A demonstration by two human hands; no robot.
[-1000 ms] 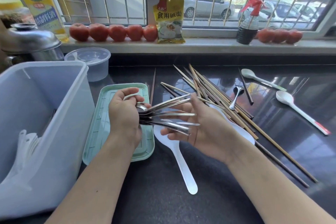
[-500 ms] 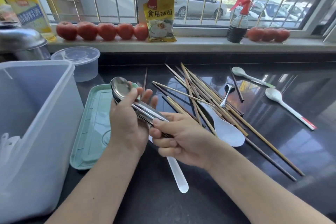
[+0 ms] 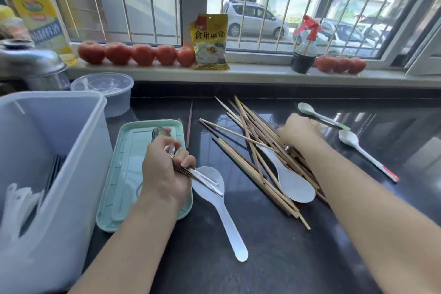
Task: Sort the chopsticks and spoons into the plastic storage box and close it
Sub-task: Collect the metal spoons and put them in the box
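My left hand [image 3: 167,172] grips a bundle of metal spoons [image 3: 205,180] above the green lid [image 3: 124,174]; their bowls stick out past my fingers. My right hand [image 3: 297,130] reaches over the chopstick pile [image 3: 248,148] and covers a small metal spoon, whose handle end [image 3: 287,148] shows under my wrist. Its fingers are hidden and blurred. The white plastic storage box [image 3: 71,174] stands open at the left with dark chopsticks and white spoons inside. One white rice paddle [image 3: 224,217] lies near the lid, another [image 3: 294,186] on the chopsticks. Two pale spoons [image 3: 316,114] [image 3: 362,150] lie far right.
A single chopstick [image 3: 190,124] lies beside the lid. A round clear tub [image 3: 107,88] and a metal pot [image 3: 31,62] stand behind the box. The windowsill holds tomatoes [image 3: 136,53], a yellow packet [image 3: 211,42], an oil bottle [image 3: 40,14] and a sauce bottle [image 3: 304,55].
My right hand let go of the spoon handles and moved right and away, over the chopsticks to the small metal spoon. My left hand keeps the bundle, now lowered over the lid.
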